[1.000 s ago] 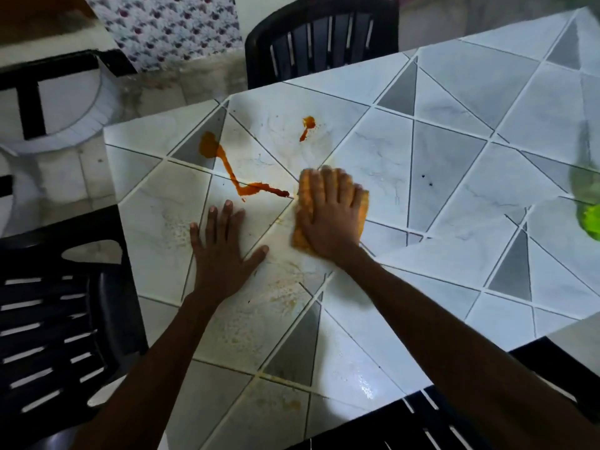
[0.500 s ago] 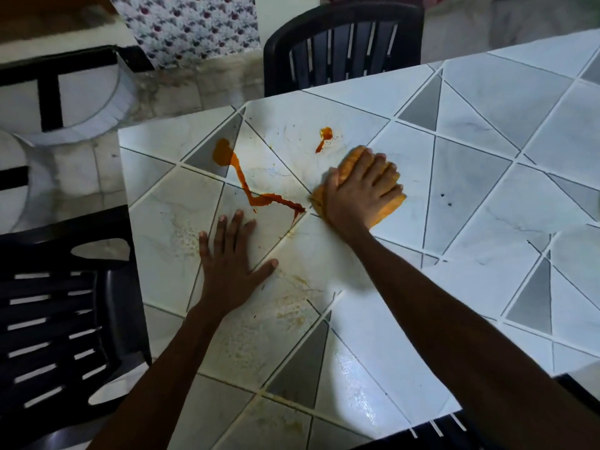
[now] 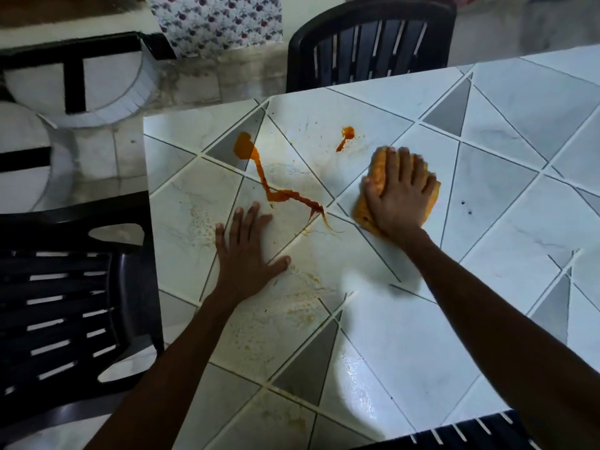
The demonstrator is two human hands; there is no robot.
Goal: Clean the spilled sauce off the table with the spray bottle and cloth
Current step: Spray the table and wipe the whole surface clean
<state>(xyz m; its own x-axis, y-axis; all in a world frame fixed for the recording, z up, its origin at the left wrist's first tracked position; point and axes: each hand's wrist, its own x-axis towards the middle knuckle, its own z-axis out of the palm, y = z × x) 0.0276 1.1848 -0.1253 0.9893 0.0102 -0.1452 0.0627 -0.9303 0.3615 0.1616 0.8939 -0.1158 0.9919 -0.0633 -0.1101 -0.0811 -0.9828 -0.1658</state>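
Two hands lie on the tiled table (image 3: 506, 177) in the head view.

1. Left hand (image 3: 246, 254): flat on the table, palm down, fingers straight and slightly spread, thumb out to the right. It holds nothing. Its fingertips lie just below the sauce trail (image 3: 276, 193); contact cannot be confirmed.
2. Right hand (image 3: 397, 196): palm down on the orange cloth (image 3: 378, 164), fingers extended over it, pressing it onto the table. The cloth shows beyond the fingertips, at the right edge of the hand and below the thumb side.
3. Cloth position: flat on the table, to the right of the lower end of the sauce trail, near it but apart.
4. Sauce trail: starts as a blot on a grey triangular tile near the far-left corner of the table, runs down and to the right in a zigzag, and ends in a thin tail between the two hands.
5. Small sauce spot (image 3: 347, 133): a blot with a short tail, up and left of the cloth.
6. Pale yellowish smears (image 3: 302, 306): scattered on the tiles beside the left hand and its forearm.
7. Glossy wet patch (image 3: 363, 378): near the near edge of the table.
8. Dark slatted chairs: far chair (image 3: 370, 40) at the far side, left chair (image 3: 65, 287) at the left side.
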